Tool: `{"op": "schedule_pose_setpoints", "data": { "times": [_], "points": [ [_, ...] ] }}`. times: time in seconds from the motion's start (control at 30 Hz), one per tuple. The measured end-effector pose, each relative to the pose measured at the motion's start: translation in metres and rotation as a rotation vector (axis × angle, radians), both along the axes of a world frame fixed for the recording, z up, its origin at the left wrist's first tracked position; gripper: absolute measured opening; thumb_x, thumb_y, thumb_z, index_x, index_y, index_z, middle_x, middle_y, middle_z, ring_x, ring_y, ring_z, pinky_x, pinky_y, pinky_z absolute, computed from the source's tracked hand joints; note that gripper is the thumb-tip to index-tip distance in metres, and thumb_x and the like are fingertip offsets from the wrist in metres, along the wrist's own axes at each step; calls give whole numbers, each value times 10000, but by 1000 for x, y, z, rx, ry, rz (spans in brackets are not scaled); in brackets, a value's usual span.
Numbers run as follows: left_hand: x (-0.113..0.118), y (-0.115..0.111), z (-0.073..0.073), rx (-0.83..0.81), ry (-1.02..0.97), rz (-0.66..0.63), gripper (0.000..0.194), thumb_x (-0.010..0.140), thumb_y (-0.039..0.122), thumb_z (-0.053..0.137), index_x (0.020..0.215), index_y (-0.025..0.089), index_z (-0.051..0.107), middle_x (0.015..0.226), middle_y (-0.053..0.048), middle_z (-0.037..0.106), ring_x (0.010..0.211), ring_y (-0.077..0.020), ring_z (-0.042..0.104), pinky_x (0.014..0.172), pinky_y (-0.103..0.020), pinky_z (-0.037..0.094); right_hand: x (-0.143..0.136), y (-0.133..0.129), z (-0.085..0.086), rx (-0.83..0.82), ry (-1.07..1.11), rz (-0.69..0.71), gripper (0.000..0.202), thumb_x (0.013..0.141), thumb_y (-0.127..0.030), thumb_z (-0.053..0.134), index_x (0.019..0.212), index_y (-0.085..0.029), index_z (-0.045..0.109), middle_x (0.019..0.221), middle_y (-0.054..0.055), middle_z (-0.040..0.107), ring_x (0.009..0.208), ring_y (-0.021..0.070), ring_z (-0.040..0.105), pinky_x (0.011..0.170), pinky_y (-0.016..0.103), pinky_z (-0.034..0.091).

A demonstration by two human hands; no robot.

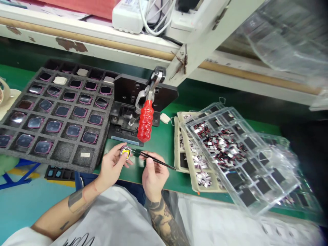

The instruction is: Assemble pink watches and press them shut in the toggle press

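No word can be read with certainty. Black script on the white shirt (102,218) at seven o'clock is cut off below; pale letters on the dark blue cloth (88,178) at eight and print on the white box (127,18) at eleven are too small.

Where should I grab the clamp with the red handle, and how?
Probably by the ridged red handle, coming from the near side. Its free end points that way, in front of the metal linkage and black plate, and its bumps should help your grip.
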State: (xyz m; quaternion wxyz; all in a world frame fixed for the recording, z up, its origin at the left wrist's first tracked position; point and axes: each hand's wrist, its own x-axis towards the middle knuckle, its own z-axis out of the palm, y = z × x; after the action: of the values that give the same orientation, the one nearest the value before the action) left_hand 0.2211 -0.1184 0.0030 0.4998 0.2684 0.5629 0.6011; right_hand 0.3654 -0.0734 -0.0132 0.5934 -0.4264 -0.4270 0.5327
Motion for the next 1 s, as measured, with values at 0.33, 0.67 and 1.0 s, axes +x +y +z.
{"op": "schedule_pose_setpoints", "data": {
  "times": [0.33, 0.67, 1.0],
  "points": [
    [-13, 8, 6, -53, -102, 26, 664, 970, 528, 845, 1443, 115, 628, 1090, -165, 856, 787, -280, 854, 644, -354, 690, 56, 27, 43, 60, 111, 453, 355, 991, -553, 791, 862, -243, 677, 655, 5, 681, 563, 177, 598, 571, 333, 515],
    [-7, -8, -9, 78, 246, -91, 471, 1081, 446, 728, 1457, 177, 637, 1190, -137, 846, 847, -211, 816, 754, -335, 691, 75, 52, 38, 704, -1192, 81, 336, 1088, -105, 589, 1338, -256, 755, 1093, 87, 791, 984, 257, 705, 842, 432, 558],
    [-10, -5, -8, 74, 294, -154, 411, 1045, 471, 772, 1321, 179, 690, 1199, -144, 850, 877, -232, 833, 731, -333, 698, 133, 51, 70, 564, -1472, -249, 239, 1088, -183, 604, 1296, -213, 717, 1202, 129, 734, 1092, 289, 642, 925, 450, 498]
  ]
}}
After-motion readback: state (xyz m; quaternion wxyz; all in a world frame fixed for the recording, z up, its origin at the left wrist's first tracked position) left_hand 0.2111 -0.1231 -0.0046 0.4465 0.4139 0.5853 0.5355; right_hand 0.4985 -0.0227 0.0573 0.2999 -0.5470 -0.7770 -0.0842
